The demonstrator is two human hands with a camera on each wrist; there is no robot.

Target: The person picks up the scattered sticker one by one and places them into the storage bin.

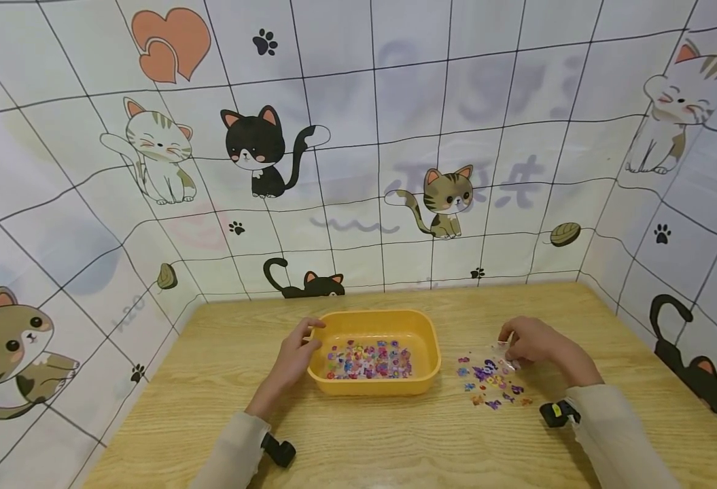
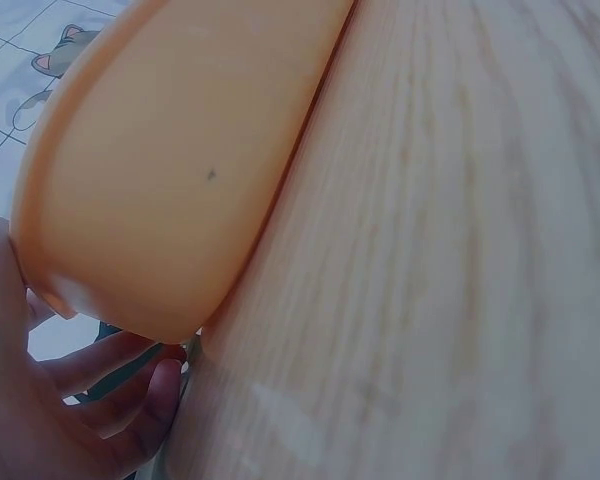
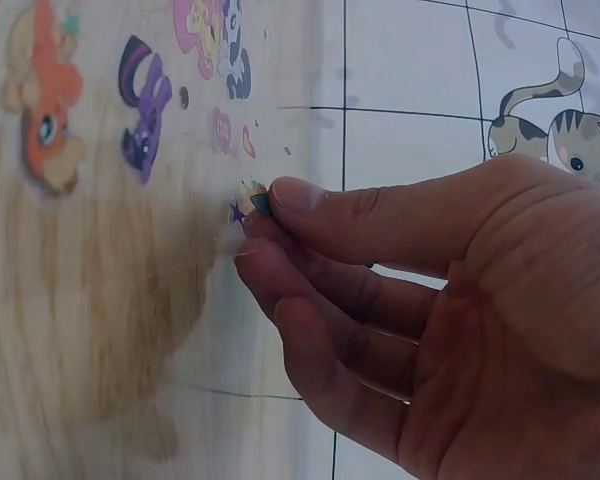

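A yellow plastic basin (image 1: pixel 373 388) stands on the table, with many small colourful pieces (image 1: pixel 370 361) spread over its floor. My left hand (image 1: pixel 293 353) holds its left end; in the left wrist view the thumb lies at the rim and the fingers curl near the end wall (image 2: pixel 160 200). To the right lies a clear sticker sheet (image 1: pixel 485 372) printed with cartoon ponies. My right hand (image 1: pixel 532 339) pinches its far right part between thumb and index finger. In the right wrist view a purple pony sticker (image 3: pixel 148 115) shows beside the fingertips (image 3: pixel 292 195).
The wooden table (image 1: pixel 358 441) meets a cat-print tile-pattern wall covering (image 1: pixel 346 163) at the back and on both sides. A black wrist camera sits on the left wrist (image 1: pixel 278 449) and another on the right wrist (image 1: pixel 558 413).
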